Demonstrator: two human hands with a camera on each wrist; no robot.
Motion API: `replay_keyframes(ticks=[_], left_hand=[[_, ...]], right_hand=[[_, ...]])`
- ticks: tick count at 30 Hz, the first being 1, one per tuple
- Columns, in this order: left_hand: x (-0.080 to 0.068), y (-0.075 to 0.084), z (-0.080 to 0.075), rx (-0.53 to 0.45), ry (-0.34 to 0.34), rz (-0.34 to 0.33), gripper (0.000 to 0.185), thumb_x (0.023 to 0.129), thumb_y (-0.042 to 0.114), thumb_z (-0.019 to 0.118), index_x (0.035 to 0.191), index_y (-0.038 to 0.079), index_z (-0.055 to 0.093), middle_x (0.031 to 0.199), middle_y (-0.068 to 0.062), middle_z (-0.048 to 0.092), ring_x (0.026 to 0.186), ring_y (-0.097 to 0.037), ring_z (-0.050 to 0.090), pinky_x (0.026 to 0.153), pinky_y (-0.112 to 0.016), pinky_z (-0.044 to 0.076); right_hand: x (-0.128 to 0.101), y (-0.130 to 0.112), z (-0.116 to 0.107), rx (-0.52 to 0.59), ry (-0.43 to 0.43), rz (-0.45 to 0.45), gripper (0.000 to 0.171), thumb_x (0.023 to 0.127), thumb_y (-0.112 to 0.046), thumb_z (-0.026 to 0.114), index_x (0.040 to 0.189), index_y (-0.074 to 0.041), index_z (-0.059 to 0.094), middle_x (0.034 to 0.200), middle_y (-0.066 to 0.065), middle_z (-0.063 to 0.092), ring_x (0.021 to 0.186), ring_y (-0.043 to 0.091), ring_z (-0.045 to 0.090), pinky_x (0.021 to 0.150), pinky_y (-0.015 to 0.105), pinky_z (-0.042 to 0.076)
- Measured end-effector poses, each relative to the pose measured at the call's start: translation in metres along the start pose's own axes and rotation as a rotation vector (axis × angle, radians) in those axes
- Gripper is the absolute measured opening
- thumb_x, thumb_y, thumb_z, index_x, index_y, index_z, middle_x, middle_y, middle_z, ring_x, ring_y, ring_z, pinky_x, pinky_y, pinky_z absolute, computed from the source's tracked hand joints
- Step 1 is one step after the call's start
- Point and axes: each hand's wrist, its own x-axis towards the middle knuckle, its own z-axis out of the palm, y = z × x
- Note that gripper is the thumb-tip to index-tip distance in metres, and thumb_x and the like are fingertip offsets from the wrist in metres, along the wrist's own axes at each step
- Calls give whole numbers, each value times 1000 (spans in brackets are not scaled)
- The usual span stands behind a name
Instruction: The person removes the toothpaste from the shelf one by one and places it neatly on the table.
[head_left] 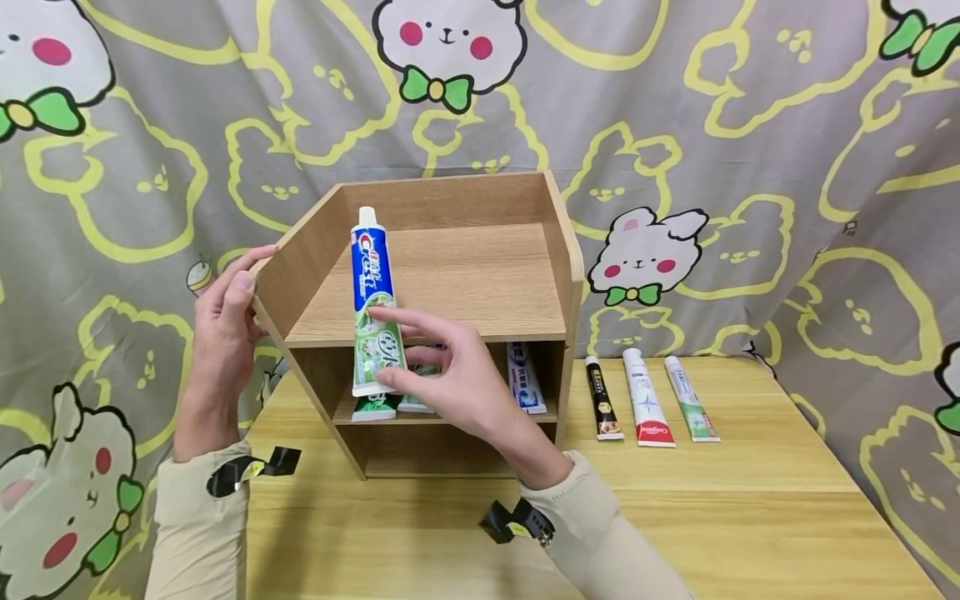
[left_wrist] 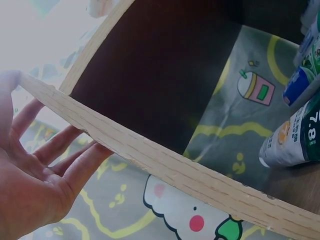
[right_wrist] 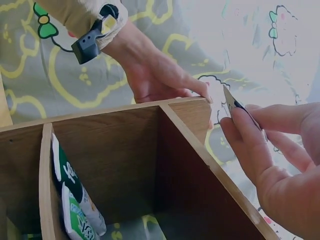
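Two hands up: your right hand (head_left: 465, 379) pinches the Crest tube (head_left: 375, 304) low down, cap at twelve o'clock, before the wooden shelf (head_left: 450, 283). At nine o'clock, your left hand (head_left: 225, 333) lies straight-fingered against its side wall.

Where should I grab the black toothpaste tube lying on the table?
Probably around the middle of the black tube, from above. It lies flat on the table, cap pointing away, with a small gap to the white tube beside it, so fingers can pinch its long sides.
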Motion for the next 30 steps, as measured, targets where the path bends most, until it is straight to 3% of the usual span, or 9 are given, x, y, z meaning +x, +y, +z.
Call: replay_keyframes(ticks=[16, 23, 30], left_hand=[[0, -1, -1, 14, -22, 10, 44, 104, 26, 49, 142, 9, 62, 135, -16, 49, 104, -30, 58, 65, -29, 61], [0, -1, -1, 9, -21, 14, 44, 103, 26, 49, 142, 8, 61, 135, -17, 49, 105, -30, 58, 67, -29, 61], [-1, 0, 0, 9, 11, 4, 45, 102, 26, 50, 142, 7, 61, 133, -18, 50, 105, -32, 57, 66, -29, 61]], right_hand=[[-32, -1, -2, 20, 13, -2, 55, 89, 7, 74, 140, -12, 64, 142, -1, 59, 105, 21, 71, 81, 40, 61], [-48, -2, -5, 26, -1, -7, 54, 88, 9, 73, 138, -10, 64, 142, 1, 60, 104, 24, 73, 79, 41, 61], [-62, -2, -9, 34, -5, -85, 53, 87, 12, 73, 137, -4, 64, 140, 8, 62, 107, 28, 72, 79, 42, 60]])
